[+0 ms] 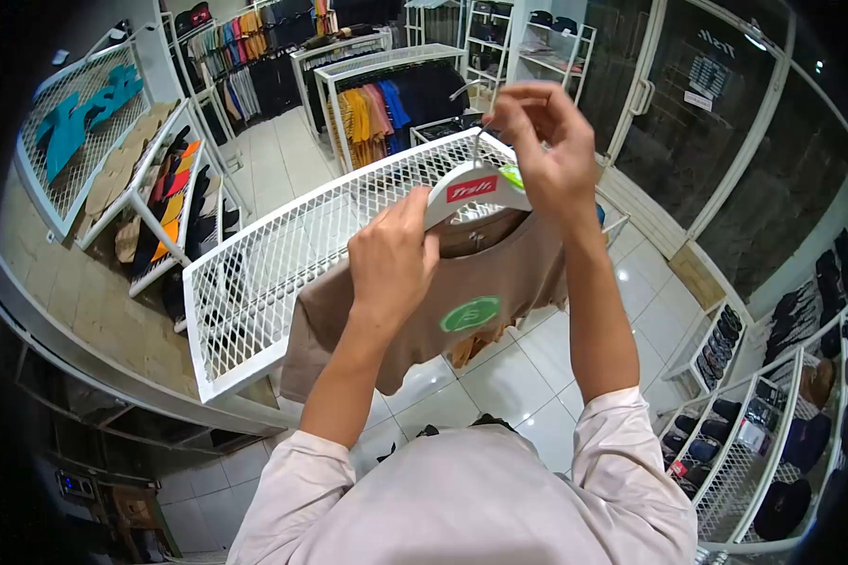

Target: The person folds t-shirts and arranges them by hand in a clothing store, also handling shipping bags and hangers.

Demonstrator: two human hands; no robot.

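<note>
A brown T-shirt (415, 315) with a round green print hangs on a pale clothes hanger (439, 200) bearing a red label. A bright green piece (512, 175) sits on the hanger near its right shoulder. My left hand (392, 252) is closed around the hanger's left shoulder, at the shirt's neckline. Higher up, my right hand (548, 141) has its fingers bent in a pinch at the metal hook (479, 143); the fingertips partly cover it. The shirt hangs in front of a white mesh-topped rack (254, 282).
Behind the rack stands another white rack (386, 66) with yellow, red and blue shirts. Folded clothes lie on shelves (151, 212) at the left. Caps and small goods fill the shelving (744, 424) at lower right. A glass door (688, 104) is at upper right.
</note>
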